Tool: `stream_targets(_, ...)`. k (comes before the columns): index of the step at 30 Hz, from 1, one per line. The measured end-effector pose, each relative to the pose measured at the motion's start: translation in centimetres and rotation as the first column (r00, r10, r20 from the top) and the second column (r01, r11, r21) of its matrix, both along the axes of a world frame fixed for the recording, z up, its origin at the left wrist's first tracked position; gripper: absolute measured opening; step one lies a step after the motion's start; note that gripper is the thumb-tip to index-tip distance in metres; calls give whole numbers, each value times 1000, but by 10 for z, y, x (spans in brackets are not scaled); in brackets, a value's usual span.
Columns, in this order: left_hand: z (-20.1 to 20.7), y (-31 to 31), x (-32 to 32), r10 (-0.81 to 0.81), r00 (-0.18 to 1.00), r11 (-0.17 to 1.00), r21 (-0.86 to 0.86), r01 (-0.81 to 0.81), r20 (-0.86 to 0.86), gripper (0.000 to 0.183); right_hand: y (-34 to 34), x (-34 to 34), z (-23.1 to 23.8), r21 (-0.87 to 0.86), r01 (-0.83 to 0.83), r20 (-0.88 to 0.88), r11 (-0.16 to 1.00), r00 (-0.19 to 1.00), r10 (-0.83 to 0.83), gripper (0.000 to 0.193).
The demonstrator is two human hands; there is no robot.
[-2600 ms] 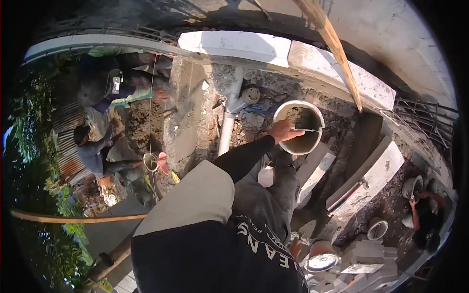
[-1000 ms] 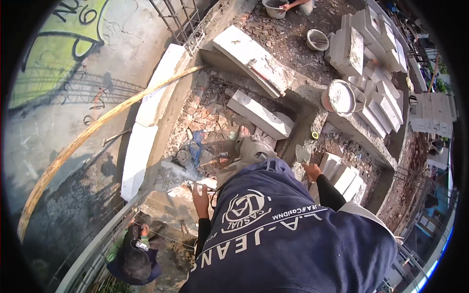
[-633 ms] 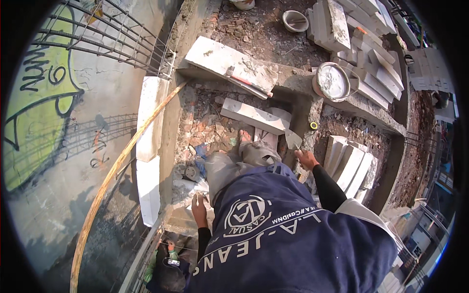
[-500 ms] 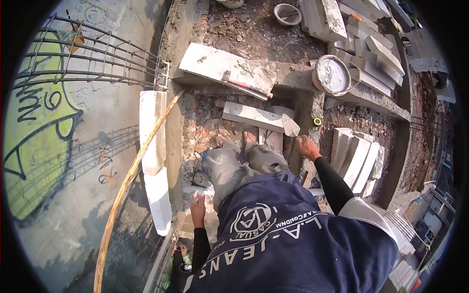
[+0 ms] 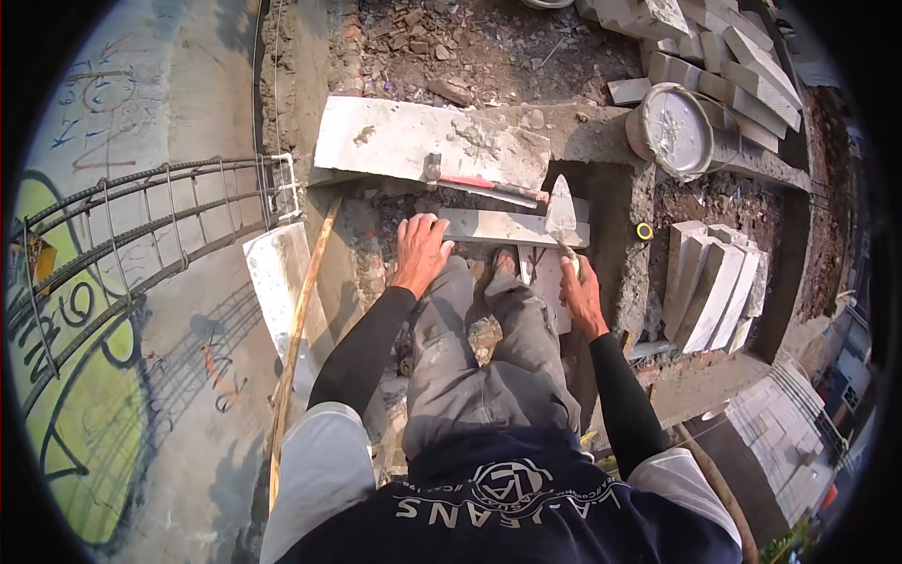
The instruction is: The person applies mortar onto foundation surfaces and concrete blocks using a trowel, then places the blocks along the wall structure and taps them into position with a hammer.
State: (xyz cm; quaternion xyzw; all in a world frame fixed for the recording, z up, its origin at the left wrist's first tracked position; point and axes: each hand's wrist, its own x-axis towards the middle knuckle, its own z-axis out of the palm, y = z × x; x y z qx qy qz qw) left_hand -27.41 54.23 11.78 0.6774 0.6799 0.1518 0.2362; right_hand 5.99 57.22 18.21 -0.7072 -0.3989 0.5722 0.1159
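We extend both forearms upward from the lower edge, elbows bent outward. Our left hand [image 5: 423,254] is at centre, back upward, its fingers pointing toward the top of the frame and slightly bent. It is at the left end of a long pale block [image 5: 493,226]; we cannot tell whether the fingers close on it. Our right hand [image 5: 583,296], right of centre, wraps its fingers around the handle of a trowel [image 5: 561,211]. The blade points upward and overlaps the block's right part in view; contact cannot be determined.

The left hand obscures the block's left end. A basin [image 5: 548,3] is cut off by the upper edge. The far right rim is too distorted to read.

We stand on rubble between concrete footings. A hammer [image 5: 493,188] lies along the lower edge of a pale slab [image 5: 404,139], above centre. A bucket [image 5: 672,132] occupies the upper right, stacked blocks [image 5: 714,289] the area below it. A painted wall [image 5: 202,103] fills the left side, crossed by a rebar cage [image 5: 141,254].
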Motion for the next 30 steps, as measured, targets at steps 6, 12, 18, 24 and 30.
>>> stream_targets(6, -96, 115, -20, -326, 890, 940, -7, 341, -318, 40, 6, 12, -36, -6, 225, -42, 974, 973, -225, 31)
stream_targets(12, -87, 108, -30, -368, 890, 930, -112, 350, -269, 19, -2, 39, -66, -109, 471, 69, 875, 882, -466, 36)
stream_targets(18, 6, -41, -25, 411, 902, 877, -213, -431, -133, 31, 42, -95, -104, 122, 117, 108, 986, 985, -131, 41)
stream_targets(24, 55, -133, 3, 770, 632, 568, -358, -741, -87, 33, 108, -218, -146, 210, -320, 69, 924, 947, 313, 38)
stream_targets(30, 55, -175, 4, 780, 625, 558, -448, -699, -3, 25, 96, -113, -142, 127, -53, 228, 991, 973, 23, 54)
